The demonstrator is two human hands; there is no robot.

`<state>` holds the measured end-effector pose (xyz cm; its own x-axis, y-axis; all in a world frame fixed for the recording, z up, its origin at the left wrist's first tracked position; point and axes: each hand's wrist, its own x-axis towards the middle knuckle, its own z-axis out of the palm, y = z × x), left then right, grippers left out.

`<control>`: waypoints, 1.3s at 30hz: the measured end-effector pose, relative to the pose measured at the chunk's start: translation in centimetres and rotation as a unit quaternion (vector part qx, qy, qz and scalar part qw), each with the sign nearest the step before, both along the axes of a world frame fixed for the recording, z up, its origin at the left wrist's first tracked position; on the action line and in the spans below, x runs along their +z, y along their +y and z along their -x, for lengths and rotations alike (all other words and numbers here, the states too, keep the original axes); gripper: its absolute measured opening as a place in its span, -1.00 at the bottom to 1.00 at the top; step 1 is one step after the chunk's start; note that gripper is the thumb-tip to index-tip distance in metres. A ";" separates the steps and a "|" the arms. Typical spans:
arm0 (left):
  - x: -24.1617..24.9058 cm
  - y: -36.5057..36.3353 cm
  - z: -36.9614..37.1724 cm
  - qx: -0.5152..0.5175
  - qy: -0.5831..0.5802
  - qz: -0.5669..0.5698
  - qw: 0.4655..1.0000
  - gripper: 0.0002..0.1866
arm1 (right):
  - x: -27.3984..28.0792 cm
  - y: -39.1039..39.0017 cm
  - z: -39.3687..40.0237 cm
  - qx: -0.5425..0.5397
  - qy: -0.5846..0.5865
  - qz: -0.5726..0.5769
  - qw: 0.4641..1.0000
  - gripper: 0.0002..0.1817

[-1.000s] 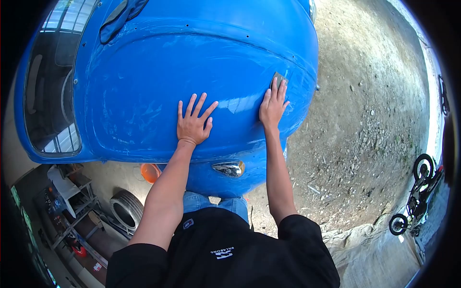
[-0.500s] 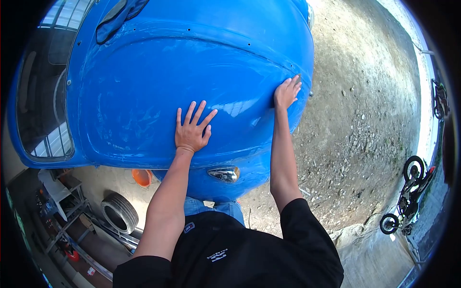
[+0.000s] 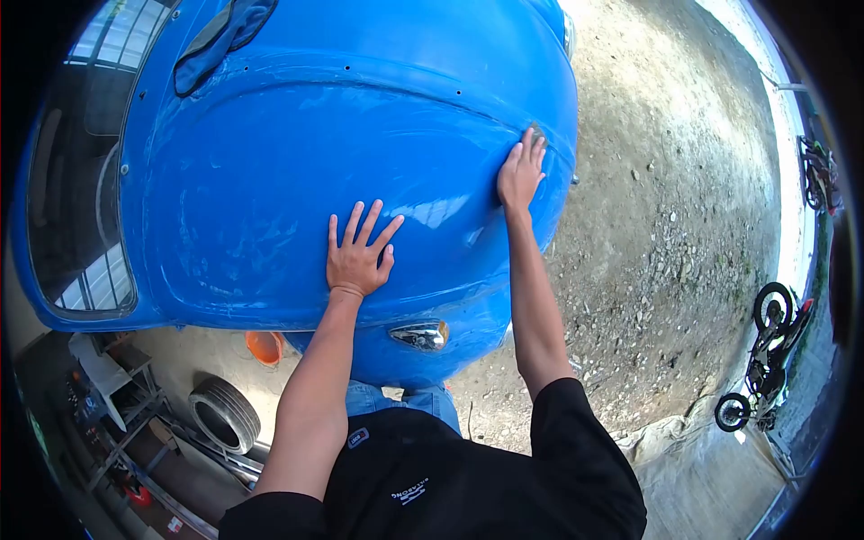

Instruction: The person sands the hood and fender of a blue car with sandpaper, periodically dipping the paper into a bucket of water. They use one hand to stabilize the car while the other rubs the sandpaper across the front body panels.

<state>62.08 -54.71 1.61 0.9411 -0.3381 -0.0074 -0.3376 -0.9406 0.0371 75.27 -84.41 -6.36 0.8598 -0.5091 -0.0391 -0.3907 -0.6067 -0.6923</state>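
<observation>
A blue car hood (image 3: 288,180) with chalky whitish smears fills the upper middle of the head view. My left hand (image 3: 357,259) rests flat on it, fingers spread, holding nothing. Farther right, near the hood's front end, my right hand (image 3: 519,175) lies with its fingers stretched together. Under those fingertips shows a small grey-brown piece of sandpaper (image 3: 537,137), pressed against the paint and mostly covered by the hand. Near the windshield, a dark blue-grey cloth (image 3: 211,54) is draped over the hood.
Below the hood is a chrome-based lamp (image 3: 421,336) on the blue fender. An orange bucket (image 3: 265,347) and a tire (image 3: 224,413) are on the ground at lower left, beside a metal rack (image 3: 121,396). Gravelly ground (image 3: 666,252) and a parked motorcycle (image 3: 765,360) lie to the right.
My right hand has slid a little up and left over the hood, toward the raised ridge, with the sandpaper under its fingertips. The left hand stays in place; the view has shifted slightly.
</observation>
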 end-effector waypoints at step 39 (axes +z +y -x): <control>-0.6 0.1 -0.3 0.002 -0.007 0.069 0.998 -0.41 | 4.2 11.1 -4.7 0.128 -0.195 0.088 0.968 -0.52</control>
